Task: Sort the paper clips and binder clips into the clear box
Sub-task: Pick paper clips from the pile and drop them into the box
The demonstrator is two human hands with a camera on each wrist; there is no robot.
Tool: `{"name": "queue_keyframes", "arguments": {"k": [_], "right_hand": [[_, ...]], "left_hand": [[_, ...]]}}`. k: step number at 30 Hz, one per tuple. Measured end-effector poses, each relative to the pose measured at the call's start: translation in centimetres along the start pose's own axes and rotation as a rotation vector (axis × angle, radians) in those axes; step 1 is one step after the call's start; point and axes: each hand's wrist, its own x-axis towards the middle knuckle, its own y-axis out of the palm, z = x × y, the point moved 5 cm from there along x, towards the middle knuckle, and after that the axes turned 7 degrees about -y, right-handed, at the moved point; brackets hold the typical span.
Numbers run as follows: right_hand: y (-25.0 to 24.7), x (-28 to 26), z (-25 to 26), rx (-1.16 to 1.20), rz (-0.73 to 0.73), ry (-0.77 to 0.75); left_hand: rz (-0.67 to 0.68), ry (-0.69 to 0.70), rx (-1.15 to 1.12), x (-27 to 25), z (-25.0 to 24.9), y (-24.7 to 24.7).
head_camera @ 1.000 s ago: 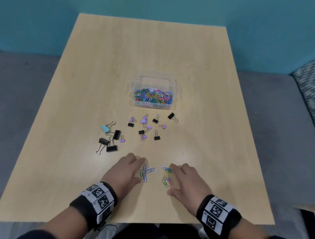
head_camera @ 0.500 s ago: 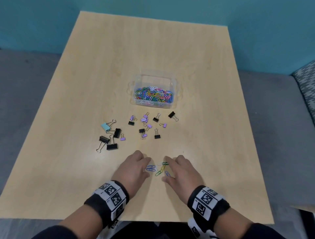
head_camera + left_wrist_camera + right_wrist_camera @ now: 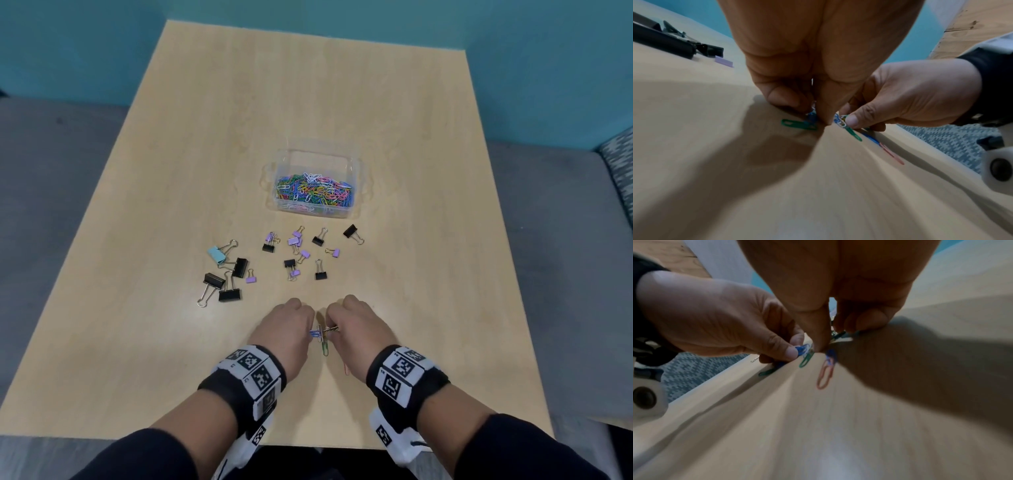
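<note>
We see a counter (image 3: pixel 205 171) of pale wood-grain laminate, smooth with a soft sheen that catches light near its front edge. The clear box (image 3: pixel 354 192) is transparent, glossy plastic. The paper clips (image 3: pixel 313 193) inside it look like wire under a smooth coloured coating. The binder clips (image 3: pixel 229 294) have matt black, lilac and light-blue bodies with shiny bare-metal wire handles. Our wristbands (image 3: pixel 255 377) are black cloth carrying matt white printed panels, and the sleeves (image 3: pixel 150 455) are dark cloth. Beside the counter lies grey, slightly rough carpet (image 3: pixel 51 205), and at the right edge a woven patterned fabric (image 3: pixel 620 161).
</note>
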Motion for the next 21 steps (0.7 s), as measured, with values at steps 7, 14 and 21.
{"name": "queue_keyframes", "arguments": {"k": [7, 14, 21], "right_hand": [[-0.2, 1.2, 0.1, -0.033, 0.123, 0.014], [-0.7, 1.2, 0.0, -0.091, 0.187, -0.053], [-7.8, 3.2, -4.7, 0.362, -0.139, 0.22]], "left_hand": [[0.039, -0.015, 0.145, -0.5, -0.4, 0.4], [0.095, -0.057, 0.046, 0.1, 0.0, -0.2], [-0.089, -0.228, -0.475, 2.9, 3.6, -8.9]]}}
